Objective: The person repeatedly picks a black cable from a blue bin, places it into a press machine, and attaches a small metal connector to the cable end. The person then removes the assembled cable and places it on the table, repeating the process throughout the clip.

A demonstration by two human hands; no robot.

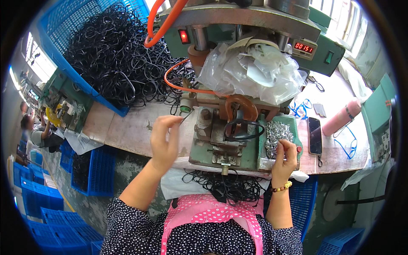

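Observation:
My left hand (165, 143) is raised left of the green press (197, 158), its fingers pinched on a thin dark strip (187, 116). Whether this strip is a cord end or a slim tool is too small to tell. Over the small parts tray (296, 127) on the press's right side, my right hand (285, 160) has thumb and finger pinched together; anything between them is hidden. Small shiny metal pieces (277, 135) fill that tray. A black loop (253, 124) of strap sits at the press's working spot, under an orange-brown curved part (243, 102).
Tangled black loops (114, 55) heap in a blue crate (68, 70) at back left. More black loops (229, 187) lie on my lap. Right of the tray are a phone (314, 136), a pink bottle (342, 117) and blue cord (347, 146). A plastic bag (255, 70) hangs on the press.

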